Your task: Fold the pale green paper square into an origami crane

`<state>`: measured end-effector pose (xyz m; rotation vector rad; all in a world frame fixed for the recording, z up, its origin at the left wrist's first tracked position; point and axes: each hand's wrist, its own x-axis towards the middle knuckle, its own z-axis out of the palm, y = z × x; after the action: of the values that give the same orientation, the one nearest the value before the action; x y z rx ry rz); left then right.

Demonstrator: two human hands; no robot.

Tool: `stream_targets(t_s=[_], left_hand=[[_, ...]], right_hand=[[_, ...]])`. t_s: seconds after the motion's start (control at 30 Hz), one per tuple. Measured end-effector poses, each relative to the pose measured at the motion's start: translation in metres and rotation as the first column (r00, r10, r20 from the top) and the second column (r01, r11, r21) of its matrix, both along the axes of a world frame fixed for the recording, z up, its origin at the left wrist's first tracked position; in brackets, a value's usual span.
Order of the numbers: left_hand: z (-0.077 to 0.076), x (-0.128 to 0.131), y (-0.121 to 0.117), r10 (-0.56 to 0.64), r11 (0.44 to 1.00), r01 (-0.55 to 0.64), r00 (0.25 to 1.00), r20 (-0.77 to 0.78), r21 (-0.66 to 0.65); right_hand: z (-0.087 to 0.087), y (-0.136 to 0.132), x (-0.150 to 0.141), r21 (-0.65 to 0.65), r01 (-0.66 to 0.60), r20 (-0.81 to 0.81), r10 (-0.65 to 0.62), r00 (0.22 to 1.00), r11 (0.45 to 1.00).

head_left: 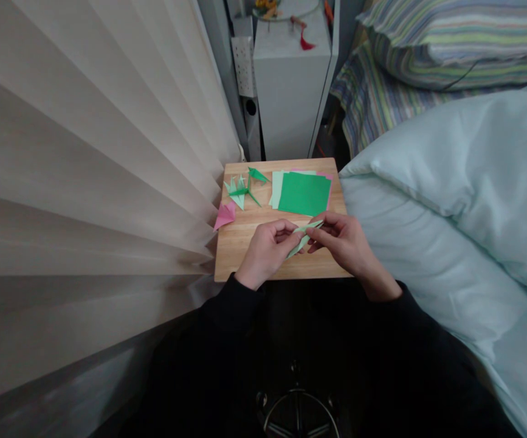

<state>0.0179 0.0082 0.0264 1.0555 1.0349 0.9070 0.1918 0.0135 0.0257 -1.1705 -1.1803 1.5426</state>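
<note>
Grip: left hand (265,250) and right hand (343,240) both pinch a narrow, pale green folded paper piece (303,236), fingers closed on its ends, just above the small wooden board (245,255).
Progress: piece looks part-folded, long and thin, not yet a finished figure.
Done: green folded paper figures (244,188) and a pink folded one (225,215) lie at the board's left.
Left: stack of flat green and pink paper sheets (303,193) remains unfolded.

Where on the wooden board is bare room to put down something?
The near left corner of the wooden board is bare, below the pink folded paper and beside the left hand. The far edge is crowded with green folded pieces and the paper stack.
</note>
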Motion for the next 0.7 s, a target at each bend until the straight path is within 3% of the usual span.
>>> stream_targets(t_s=[0.23,0.7], left_hand=[[0.004,0.000,-0.002,-0.015,0.999,0.015,1.000,0.004,-0.034],[0.011,-0.001,-0.005,-0.061,0.956,0.093,0.990,0.124,-0.278]], right_hand=[[0.003,0.000,0.001,-0.020,-0.018,0.006,0.018,1.000,1.000],[0.003,0.002,0.003,0.044,-0.044,0.060,0.041,0.997,0.998]])
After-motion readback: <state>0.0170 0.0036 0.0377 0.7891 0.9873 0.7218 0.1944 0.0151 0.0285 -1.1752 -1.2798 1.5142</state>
